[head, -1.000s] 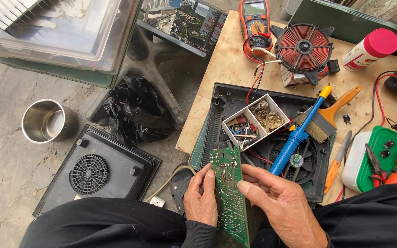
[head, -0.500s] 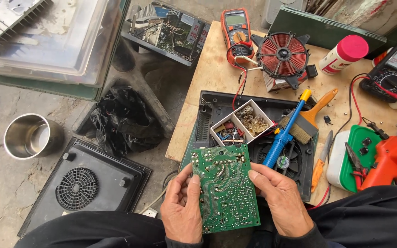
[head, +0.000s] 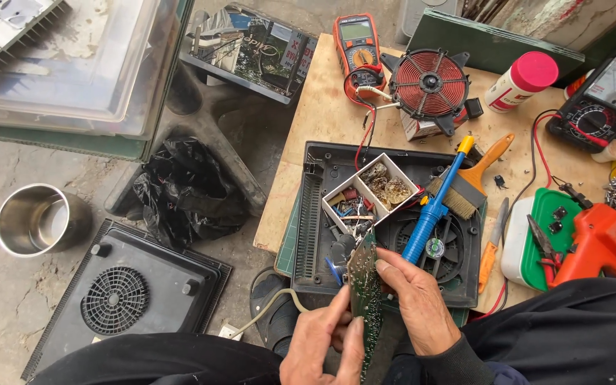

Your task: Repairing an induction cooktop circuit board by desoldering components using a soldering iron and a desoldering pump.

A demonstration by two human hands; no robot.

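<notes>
i have the green circuit board (head: 363, 299) pinched between both hands, turned nearly edge-on to me so i see mostly its thin side and a sliver of the soldered face. my left hand (head: 326, 342) is closed around its lower part, fingers curled on one face and the thumb pressed against the edge. my right hand (head: 415, 303) grips it from the other side, thumb and fingers shut on the upper half, fingertips just at the top edge.

right behind the board, beyond my fingertips, lies the black cooker shell (head: 315, 214) with its fan showing. on it, just above the board, sits a small white parts box (head: 368, 192) split into compartments, full of bits and screws. just beside my right hand, up and to the right, a blue solder pump (head: 433, 207) leans across the shell, touching a wooden-handled brush (head: 475, 178).

farther out past the shell are a copper coil (head: 429, 82) and an orange meter (head: 356, 46) with red leads. to the right of my right hand sit an orange glue gun (head: 600, 242) and a green-lidded tub (head: 536, 242).

left of my left hand, down on the floor, lie another black cooker base (head: 126, 299), a black plastic bag (head: 187, 192) and a steel cup (head: 33, 217).
</notes>
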